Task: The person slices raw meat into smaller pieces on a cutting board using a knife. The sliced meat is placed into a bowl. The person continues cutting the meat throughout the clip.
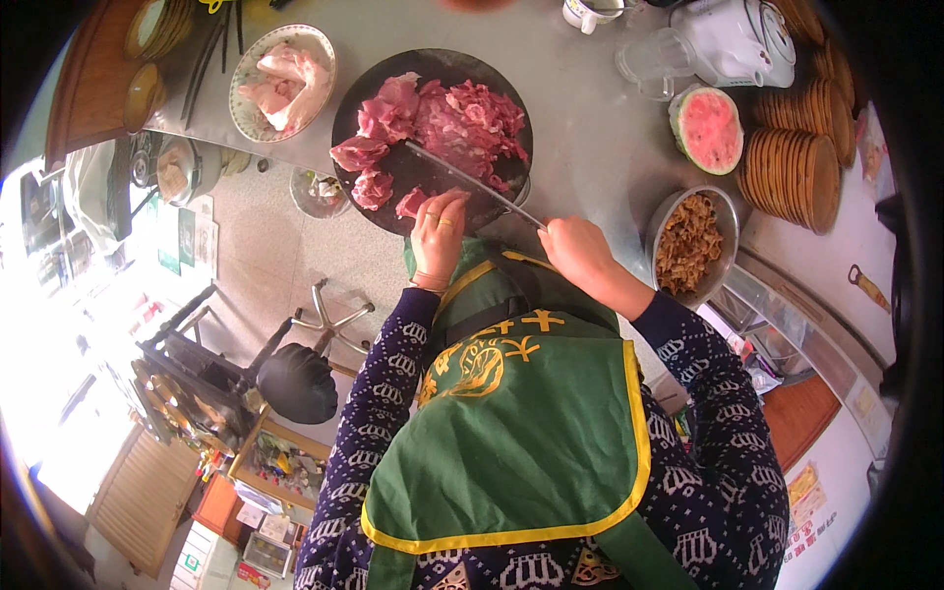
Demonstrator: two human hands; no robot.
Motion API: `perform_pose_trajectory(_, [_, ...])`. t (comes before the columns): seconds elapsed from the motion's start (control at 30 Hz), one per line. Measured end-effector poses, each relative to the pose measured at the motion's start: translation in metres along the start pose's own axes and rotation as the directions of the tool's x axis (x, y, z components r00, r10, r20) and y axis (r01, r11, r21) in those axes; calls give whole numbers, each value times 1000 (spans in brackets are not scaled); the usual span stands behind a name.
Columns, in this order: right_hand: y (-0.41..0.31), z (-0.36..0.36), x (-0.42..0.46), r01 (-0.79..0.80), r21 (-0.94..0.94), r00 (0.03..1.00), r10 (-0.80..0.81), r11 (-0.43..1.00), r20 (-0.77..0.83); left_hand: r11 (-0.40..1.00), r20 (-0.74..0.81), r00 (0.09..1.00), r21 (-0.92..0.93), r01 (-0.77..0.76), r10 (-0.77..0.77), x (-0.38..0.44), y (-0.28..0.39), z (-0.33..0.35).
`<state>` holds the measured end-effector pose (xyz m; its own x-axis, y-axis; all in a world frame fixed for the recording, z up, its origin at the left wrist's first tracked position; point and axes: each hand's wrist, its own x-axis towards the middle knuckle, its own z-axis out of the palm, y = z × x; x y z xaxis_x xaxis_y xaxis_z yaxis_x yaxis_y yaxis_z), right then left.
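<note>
On a round dark chopping board lies raw red meat, with a heap of small cut pieces at the right and larger chunks at the left. My right hand is closed round the handle of a knife, whose blade reaches over the board towards the upper left. At the board's near edge, my left hand has its fingers together on a small piece of raw meat. The fingertips partly hide what they touch. Left of the board, a patterned bowl holds pale raw meat with fat.
To the right stand a metal bowl of brown food pieces, a cut watermelon, stacked wooden discs, a glass mug and a white kettle. A bowl of scraps is left of the board, below the counter's edge.
</note>
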<state>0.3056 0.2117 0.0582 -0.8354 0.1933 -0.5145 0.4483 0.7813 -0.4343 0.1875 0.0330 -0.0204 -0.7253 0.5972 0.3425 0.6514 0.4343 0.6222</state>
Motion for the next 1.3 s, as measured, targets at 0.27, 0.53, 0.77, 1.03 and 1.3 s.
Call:
perform_pose_trajectory(0.27, [-9,-13,-18,41,-144,999,-39,989,18,994,31,999,109,17,-21,-9,-10,7])
perform_pose_trajectory(0.53, [-48,13,29,15,-119,999,-21,993,-48,990,120,990,127,54,-69,-11,-20,9])
perform_pose_trajectory(0.77, [-22,15,8,3,-126,998,-11,992,-63,988,79,996,152,35,-47,-11,-16,10])
perform_pose_trajectory(1.03, [-34,20,21,32,-174,993,-51,984,-105,987,69,997,160,23,-34,-10,-12,11])
perform_pose_trajectory(1.3, [0,8,10,20,57,993,-13,998,-120,999,-64,998,33,30,-28,-8,-4,7])
